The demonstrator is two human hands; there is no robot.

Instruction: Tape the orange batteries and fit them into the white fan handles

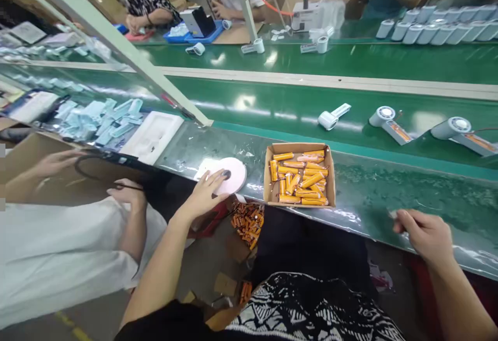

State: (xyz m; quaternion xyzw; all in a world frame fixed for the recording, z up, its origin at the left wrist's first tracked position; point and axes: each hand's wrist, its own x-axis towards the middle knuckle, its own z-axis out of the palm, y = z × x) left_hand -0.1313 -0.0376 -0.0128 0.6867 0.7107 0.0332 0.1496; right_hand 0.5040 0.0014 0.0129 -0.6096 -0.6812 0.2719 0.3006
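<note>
My left hand (205,194) lies with fingers spread on the edge of a flat roll of pale pinkish-white tape (235,171) on the bench. My right hand (426,235) is closed in a pinch near the bench's front edge. A small whitish piece of tape (393,214) sticks out from its thumb and fingertips. Between the two hands stands an open cardboard box (268,178) of orange cylindrical batteries (312,180) with thin wires.
On the green conveyor (272,97) lie pale-blue handheld fans (329,119), two with orange batteries in their handles. A co-worker's hand (130,192) is at left, near light-blue plastic parts (103,118). More batteries (249,222) sit below the bench. A slanted metal post (155,79) crosses the left side.
</note>
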